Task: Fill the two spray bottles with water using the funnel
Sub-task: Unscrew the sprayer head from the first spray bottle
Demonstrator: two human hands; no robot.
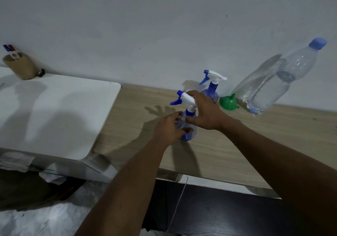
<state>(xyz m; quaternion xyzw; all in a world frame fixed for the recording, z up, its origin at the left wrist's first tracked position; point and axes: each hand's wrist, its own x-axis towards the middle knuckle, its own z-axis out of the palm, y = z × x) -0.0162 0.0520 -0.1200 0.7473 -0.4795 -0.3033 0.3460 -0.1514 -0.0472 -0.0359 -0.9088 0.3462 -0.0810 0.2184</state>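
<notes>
The left hand [168,128] grips the near spray bottle [189,135] by its body to steady it. The right hand [206,112] curls round its top, likely to unscrew it. Just beyond the right hand wait the second spray bottle [212,88], the funnel [228,102] and the capped water bottle [273,82].

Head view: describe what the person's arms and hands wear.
The left forearm and right forearm are bare, no sleeve in view. The left hand and right hand wear no gloves; no watch, ring or band shows.
</notes>
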